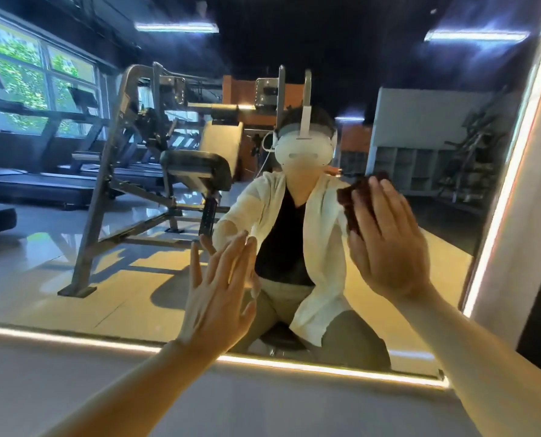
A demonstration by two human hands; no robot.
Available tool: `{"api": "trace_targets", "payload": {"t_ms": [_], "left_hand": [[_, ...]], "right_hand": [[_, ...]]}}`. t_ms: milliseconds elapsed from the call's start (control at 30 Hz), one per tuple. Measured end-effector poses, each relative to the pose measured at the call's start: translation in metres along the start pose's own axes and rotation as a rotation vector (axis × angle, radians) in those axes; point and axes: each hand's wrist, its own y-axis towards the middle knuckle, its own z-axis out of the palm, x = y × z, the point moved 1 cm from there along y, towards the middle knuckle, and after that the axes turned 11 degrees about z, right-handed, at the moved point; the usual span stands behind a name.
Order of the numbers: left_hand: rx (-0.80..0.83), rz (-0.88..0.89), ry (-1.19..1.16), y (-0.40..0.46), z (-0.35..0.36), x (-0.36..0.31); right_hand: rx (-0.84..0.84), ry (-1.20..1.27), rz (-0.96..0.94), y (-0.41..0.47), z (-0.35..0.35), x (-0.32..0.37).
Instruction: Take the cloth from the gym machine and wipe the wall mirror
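The wall mirror [136, 263] fills most of the view, edged by a lit strip along its bottom and right side. My right hand [389, 244] presses a dark brown cloth [354, 203] flat against the glass at the right. The cloth shows past my fingers and thumb. My left hand [218, 294] rests flat on the mirror low in the middle, fingers spread, holding nothing. The glass reflects a seated person in a white shirt and both hands.
Reflected in the mirror are a grey gym machine [130, 171] with a padded seat, treadmills at the left and shelving at the right. A pale ledge [105, 389] runs below the mirror. The mirror's right frame [515, 200] stands close to my right hand.
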Motion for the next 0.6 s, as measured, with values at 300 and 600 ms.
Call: {"api": "trace_targets", "payload": {"t_ms": [300,600], "left_hand": [[0.068,-0.134,-0.025,-0.079,0.000,0.025],[0.223,-0.330,-0.019,-0.141,-0.014,0.045]], "right_hand": [[-0.106,0.094,0.303,-0.072,0.029,0.087],[0.181,0.071,-0.214,-0.065,0.077,0.271]]}}
